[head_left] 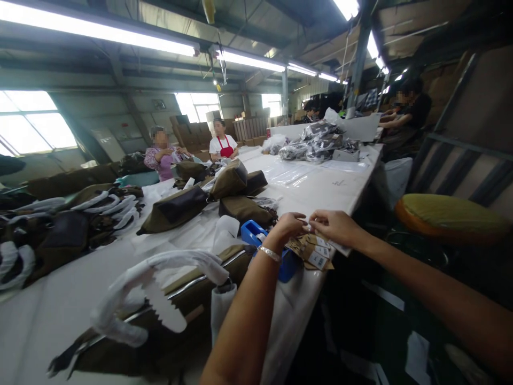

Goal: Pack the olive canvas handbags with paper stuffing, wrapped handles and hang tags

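Note:
My left hand (292, 224) and my right hand (332, 225) meet over the table's right edge, fingertips pinched close together. Something small and whitish shows between them, too small to name. Just below lies a stack of brown card tags (318, 251) with white printed labels. A blue tape dispenser (289, 266) stands beside the tags, partly hidden behind my left wrist. Nearer me, an olive bag (196, 293) with a silver zipper lies on the table, its handle (188, 258) wrapped in white. My left forearm covers part of this bag.
More olive bags (176, 208) lie piled across the white table (312, 184). Plastic-wrapped items (316, 143) are heaped at the far end. Two people (164, 158) are across the table; another person (412, 109) is at right. A yellow-orange cushioned stool (449, 216) stands right of the table.

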A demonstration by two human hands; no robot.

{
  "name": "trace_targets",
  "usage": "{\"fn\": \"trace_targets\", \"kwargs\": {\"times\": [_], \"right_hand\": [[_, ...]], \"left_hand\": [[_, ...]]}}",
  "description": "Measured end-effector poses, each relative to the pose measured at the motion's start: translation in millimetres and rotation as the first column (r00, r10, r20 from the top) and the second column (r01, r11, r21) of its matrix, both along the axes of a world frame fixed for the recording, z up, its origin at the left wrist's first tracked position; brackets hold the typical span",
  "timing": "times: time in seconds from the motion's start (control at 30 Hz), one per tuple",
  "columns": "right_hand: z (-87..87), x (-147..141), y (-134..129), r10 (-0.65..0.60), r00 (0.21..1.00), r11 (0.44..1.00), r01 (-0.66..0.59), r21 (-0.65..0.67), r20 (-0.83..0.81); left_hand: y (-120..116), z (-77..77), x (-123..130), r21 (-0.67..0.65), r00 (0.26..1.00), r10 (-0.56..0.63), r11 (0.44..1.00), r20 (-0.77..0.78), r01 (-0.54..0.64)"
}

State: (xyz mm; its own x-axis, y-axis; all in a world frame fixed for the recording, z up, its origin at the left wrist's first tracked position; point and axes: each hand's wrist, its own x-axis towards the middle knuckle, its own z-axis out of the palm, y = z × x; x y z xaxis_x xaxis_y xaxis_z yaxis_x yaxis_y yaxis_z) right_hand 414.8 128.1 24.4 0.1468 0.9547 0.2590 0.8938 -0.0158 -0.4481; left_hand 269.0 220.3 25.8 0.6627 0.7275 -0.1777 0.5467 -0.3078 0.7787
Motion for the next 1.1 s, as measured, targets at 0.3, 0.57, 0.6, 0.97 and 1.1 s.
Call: {"fn": "trace_targets", "kwargs": {"times": [0.3,0.57,0.6,0.97,1.1], "right_hand": [[-14.5,-74.6,-95.2,0.137,0.921,0.990,-0.136,0.028,-0.364],[-29.0,-152.4,-140.5,0.311,0.563,0.888,-0.460,0.023,-0.766],[-28.6,-165.5,-144.4,0.330,0.461,0.868,-0.491,0.073,-0.824],[-15.3,-250.0,-126.2,0.193,0.392,0.937,-0.344,0.051,-0.899],[-1.2,-274.4,-92.3,0.327,0.788,0.941,-0.322,0.103,-0.521]], "left_hand": [[-114.2,1.1,-82.6,-0.347,0.750,0.277,0.935,0.601,-0.067],[-188.8,4.9,-172.6,-0.240,0.619,0.336,0.942,0.710,-0.237],[-197.5,5.9,-181.1,-0.212,0.637,0.336,0.941,0.694,-0.265],[-206.8,9.2,-324.0,0.111,0.385,0.497,0.493,0.778,-0.863],[-172.0,5.2,-372.7,0.231,0.476,0.561,0.452,0.677,-0.861]]}}
